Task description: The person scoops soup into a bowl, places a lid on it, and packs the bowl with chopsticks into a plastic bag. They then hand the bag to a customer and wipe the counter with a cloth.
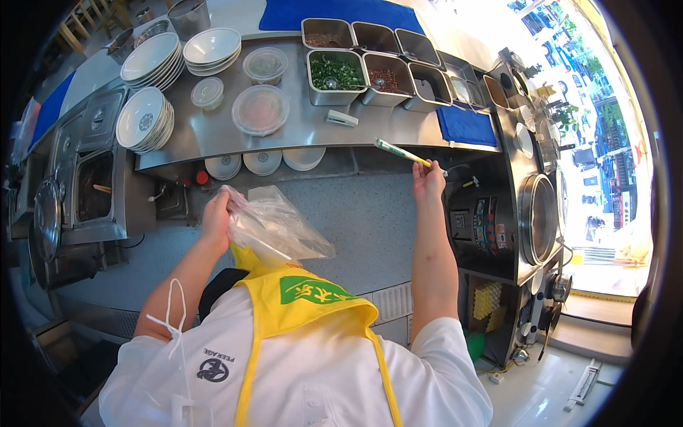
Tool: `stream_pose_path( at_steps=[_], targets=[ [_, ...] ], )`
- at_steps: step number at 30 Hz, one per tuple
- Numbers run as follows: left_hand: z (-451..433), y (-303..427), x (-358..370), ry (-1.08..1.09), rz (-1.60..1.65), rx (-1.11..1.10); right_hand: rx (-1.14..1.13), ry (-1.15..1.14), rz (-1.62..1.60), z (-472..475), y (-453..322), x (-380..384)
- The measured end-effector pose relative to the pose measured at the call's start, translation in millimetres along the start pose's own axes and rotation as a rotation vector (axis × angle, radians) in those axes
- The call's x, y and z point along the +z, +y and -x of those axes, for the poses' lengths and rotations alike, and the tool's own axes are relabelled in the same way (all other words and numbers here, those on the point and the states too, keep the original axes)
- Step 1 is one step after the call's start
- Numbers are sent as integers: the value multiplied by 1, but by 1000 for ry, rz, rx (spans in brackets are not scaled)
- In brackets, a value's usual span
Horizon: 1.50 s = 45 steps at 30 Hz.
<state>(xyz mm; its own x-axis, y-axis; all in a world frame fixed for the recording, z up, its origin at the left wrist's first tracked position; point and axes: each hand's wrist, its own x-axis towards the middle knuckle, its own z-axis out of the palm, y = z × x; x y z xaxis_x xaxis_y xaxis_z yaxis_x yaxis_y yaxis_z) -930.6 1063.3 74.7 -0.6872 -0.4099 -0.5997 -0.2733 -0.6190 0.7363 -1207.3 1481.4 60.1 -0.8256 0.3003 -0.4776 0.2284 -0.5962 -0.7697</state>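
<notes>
My left hand (217, 218) is closed on the gathered edge of a clear plastic bag (277, 227), which hangs out to the right over the floor. Between the fingers of my right hand (429, 180) is a slim wrapped packet (401, 151), green and white at one end and yellow near my fingers, perhaps wrapped chopsticks. It slants up to the left by the counter's front edge. On the steel counter (320, 133) beyond lie a white stapler (342, 118) and lidded plastic tubs, one a large round tub (260, 110).
Steel bins of chopped greens (333, 72) and peanuts (385, 77) stand at the counter's back. Stacked white bowls (145, 120) are at the left, beside steel food wells (95, 187). A folded blue cloth (467, 127) lies at the right, near a round steel cooker (539, 219).
</notes>
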Motion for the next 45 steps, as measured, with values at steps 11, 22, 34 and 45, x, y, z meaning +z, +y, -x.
stream_pose_path(
  at_steps=[11,22,34,45],
  targets=[
    [-31,20,60,31,328,-91,445,-44,158,-217,43,30],
    [7,12,134,180,226,100,-682,-1783,1067,72,93,123],
    [26,27,113,347,-1117,326,560,-1300,645,55,77,175],
    [-1,-3,44,173,-35,-101,-562,-1333,1153,36,74,233]
  ],
)
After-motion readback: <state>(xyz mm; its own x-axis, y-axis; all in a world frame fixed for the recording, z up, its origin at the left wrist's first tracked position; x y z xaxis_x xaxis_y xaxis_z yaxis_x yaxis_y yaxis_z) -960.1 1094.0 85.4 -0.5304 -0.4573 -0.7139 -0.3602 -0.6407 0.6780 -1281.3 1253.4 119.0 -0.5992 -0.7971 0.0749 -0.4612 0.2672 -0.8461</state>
